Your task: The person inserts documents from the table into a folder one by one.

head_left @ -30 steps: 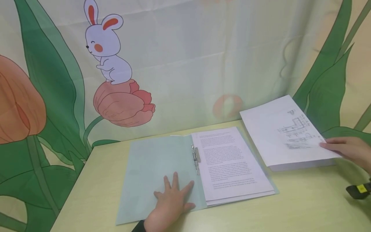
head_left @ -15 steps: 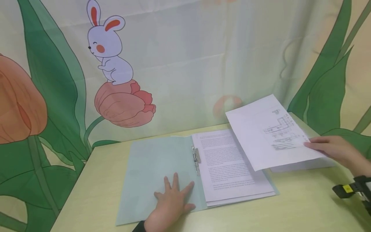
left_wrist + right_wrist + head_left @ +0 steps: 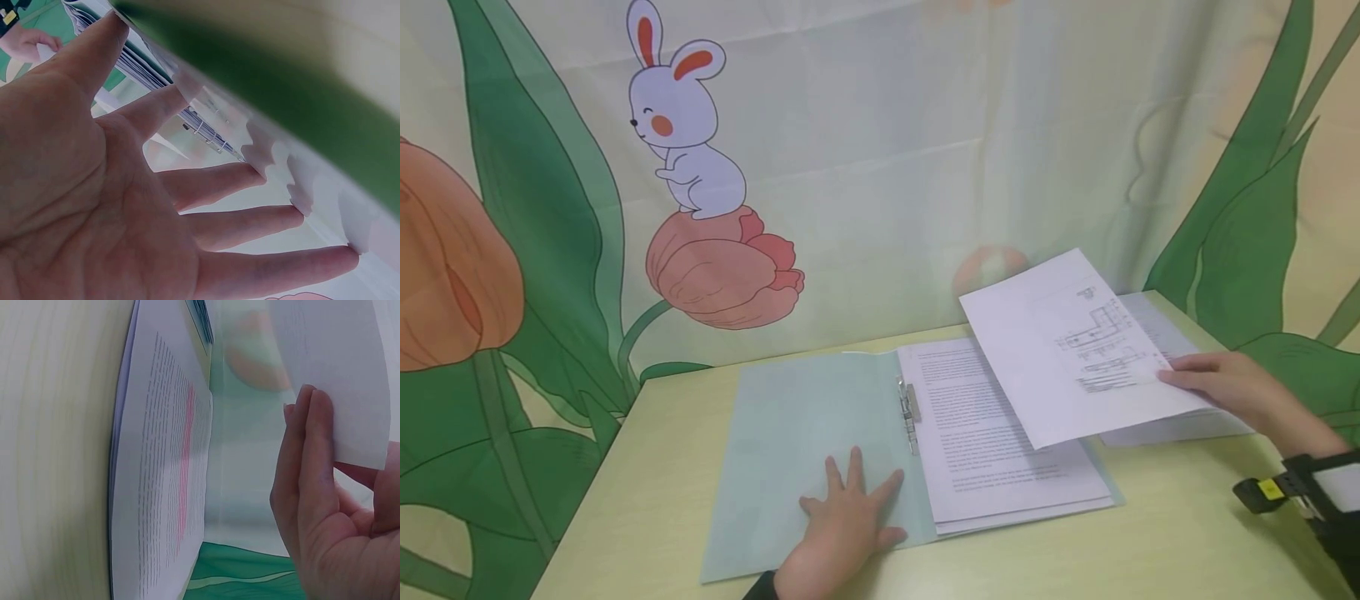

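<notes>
A light blue-green folder (image 3: 797,425) lies spread on the table, a metal ring clip (image 3: 907,412) at its spine. Printed sheets (image 3: 992,492) rest on its right half. My left hand (image 3: 846,517), fingers spread and straight, rests on the left cover; the left wrist view shows its fingertips (image 3: 342,257) against the cover. With my right hand (image 3: 1232,387) I pinch a sheet of paper (image 3: 1022,350) by its right edge, thumb on top and fingers beneath. Sketched drawings mark that sheet. It is raised and tilted, overlapping the upper right of the folder's pages in the head view.
Under and behind the raised sheet, a stack of paper (image 3: 1172,429) lies on the right of the table (image 3: 1150,533); its top page has printed lines, some pink in the right wrist view. A curtain (image 3: 865,167) with rabbit and tulip prints hangs behind.
My right hand has lifted the drawn sheet off the stack and carried it left over the folder's edge, uncovering the printed page below. My left hand has stayed in place.
</notes>
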`<control>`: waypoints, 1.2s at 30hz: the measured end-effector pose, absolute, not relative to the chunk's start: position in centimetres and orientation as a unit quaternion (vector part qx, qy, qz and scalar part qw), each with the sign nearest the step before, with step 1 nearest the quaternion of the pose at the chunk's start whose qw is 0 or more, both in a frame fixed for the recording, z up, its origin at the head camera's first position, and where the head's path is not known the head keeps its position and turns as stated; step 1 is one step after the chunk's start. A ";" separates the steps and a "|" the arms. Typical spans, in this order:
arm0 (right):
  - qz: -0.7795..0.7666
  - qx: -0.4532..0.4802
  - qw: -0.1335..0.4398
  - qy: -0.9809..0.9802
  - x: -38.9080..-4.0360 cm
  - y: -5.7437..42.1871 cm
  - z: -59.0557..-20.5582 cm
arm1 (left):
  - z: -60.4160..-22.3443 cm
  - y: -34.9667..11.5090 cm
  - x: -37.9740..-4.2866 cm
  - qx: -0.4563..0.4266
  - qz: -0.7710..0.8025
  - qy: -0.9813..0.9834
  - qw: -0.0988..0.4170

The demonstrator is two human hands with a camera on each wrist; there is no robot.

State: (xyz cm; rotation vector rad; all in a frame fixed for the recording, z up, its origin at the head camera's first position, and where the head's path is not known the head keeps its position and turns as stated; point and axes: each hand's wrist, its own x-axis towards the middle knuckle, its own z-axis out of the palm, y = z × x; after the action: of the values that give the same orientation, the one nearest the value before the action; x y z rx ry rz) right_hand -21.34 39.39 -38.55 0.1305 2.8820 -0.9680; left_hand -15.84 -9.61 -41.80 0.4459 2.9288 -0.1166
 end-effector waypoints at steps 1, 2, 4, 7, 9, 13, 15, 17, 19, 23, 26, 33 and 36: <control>-0.322 0.042 0.051 0.944 -21.4 39.2 -38.6 | -41.8 -9.6 -15.8 0.150 -0.039 0.984 0.088; -0.324 0.040 0.050 0.944 -21.5 39.0 -38.7 | -41.8 -9.6 -15.8 0.150 -0.039 0.984 0.087; -0.327 0.039 0.050 0.943 -21.6 38.5 -38.8 | -41.9 -9.6 -15.8 0.149 -0.040 0.984 0.088; -0.341 0.036 0.055 0.938 -21.7 37.8 -39.1 | -41.9 -9.6 -15.9 0.146 -0.041 0.984 0.093; -0.345 0.035 0.059 0.936 -21.8 37.3 -39.2 | -41.9 -9.5 -15.9 0.144 -0.043 0.984 0.097; -0.352 0.032 0.066 0.933 -22.0 36.3 -39.4 | -41.9 -9.5 -16.0 0.140 -0.041 0.984 0.100; -0.353 0.028 0.065 0.933 -22.2 35.9 -39.5 | -41.9 -9.5 -16.0 0.140 -0.040 0.984 0.098; -0.354 0.023 0.061 0.933 -22.3 35.4 -39.5 | -41.9 -9.5 -16.0 0.142 -0.042 0.984 0.096; -0.358 0.017 0.055 0.932 -22.5 34.9 -39.6 | -41.9 -9.5 -16.0 0.143 -0.043 0.984 0.094; -0.364 0.003 0.045 0.930 -22.7 34.1 -39.9 | -41.9 -9.5 -16.0 0.143 -0.044 0.984 0.094; -0.362 -0.010 0.038 0.931 -22.9 33.7 -40.2 | -41.9 -9.6 -15.9 0.144 -0.042 0.984 0.095; -0.370 -0.027 0.040 0.928 -23.0 32.7 -40.7 | -41.7 -9.7 -15.8 0.149 -0.041 0.984 0.092; -0.377 -0.027 0.048 0.925 -22.9 32.3 -40.7 | -41.7 -9.7 -15.8 0.150 -0.039 0.984 0.091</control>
State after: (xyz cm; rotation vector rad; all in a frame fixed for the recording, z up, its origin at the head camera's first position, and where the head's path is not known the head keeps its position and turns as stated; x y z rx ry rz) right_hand -22.91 32.33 -40.69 -0.0814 2.8193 -1.1493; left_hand -15.78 -9.68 -41.71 0.4452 2.9243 -0.1146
